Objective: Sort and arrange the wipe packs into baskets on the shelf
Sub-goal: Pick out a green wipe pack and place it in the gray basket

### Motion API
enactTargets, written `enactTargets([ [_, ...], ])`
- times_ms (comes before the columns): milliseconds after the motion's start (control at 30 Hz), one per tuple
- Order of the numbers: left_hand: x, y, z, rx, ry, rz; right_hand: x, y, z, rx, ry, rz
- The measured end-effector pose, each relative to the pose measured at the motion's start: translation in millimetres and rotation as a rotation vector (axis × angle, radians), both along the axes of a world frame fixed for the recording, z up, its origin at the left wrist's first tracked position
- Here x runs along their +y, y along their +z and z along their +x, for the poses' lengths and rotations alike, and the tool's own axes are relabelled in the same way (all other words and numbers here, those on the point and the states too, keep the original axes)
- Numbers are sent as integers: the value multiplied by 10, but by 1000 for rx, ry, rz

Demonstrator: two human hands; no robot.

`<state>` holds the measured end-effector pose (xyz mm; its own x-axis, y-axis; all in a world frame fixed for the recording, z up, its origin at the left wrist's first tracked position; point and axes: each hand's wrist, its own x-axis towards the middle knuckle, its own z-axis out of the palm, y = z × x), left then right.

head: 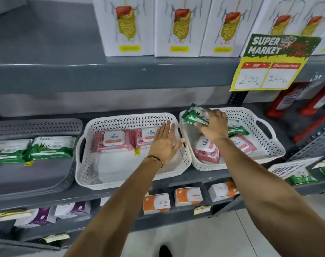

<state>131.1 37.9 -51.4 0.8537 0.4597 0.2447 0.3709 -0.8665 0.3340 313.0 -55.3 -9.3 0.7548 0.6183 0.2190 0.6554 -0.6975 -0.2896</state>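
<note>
- The green wipe pack (194, 115) is pinched in the fingers (207, 123) of the right hand (214, 126), tilted, raised above the back left corner of the right white basket (269, 145).
- Under that hand, in the same basket, lie pink Kara wipe packs (207, 148) near the front and one more green pack (236, 129) just behind the wrist, at the fingers' far side.
- The left hand (164, 143) is flat, its fingers (167, 129) spread and released, grasping nothing; it hovers over the right end of the middle white basket (95, 164), though contact with the pack beneath cannot be told.
- In that middle basket two pink Kara packs (112, 140) lie side by side along the back wall; the right one sits partly beneath the left hand's fingertips. The front of the basket is bare.
- Well left of both hands, a grey basket (37, 175) holds two green aloe-printed wipe packs (51, 148) side by side at its rear.
- All three baskets stand in a row on a grey metal shelf (204, 178).
- Above the right hand's fingers hangs a yellow "Super Market" price sign (274, 64), with white boxes (180, 28) printed with a digestive tract on the shelf above.
- Below the arms, orange-and-white boxes (188, 196) line the lower shelf.
</note>
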Motion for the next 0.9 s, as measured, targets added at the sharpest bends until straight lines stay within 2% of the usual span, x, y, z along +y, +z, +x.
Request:
enactTargets([
  [200,253,97,-860,-19,70,26,403,208,-883,-65,87,99],
  [400,656,157,-2338,-54,214,64,1012,247,-2132,9,191,199],
  [667,1248,-93,-4232,153,528,64,1939,116,-3804,191,499,75],
  [900,1507,-230,-4865,177,624,89,2519,-36,-4643,213,763,-189],
])
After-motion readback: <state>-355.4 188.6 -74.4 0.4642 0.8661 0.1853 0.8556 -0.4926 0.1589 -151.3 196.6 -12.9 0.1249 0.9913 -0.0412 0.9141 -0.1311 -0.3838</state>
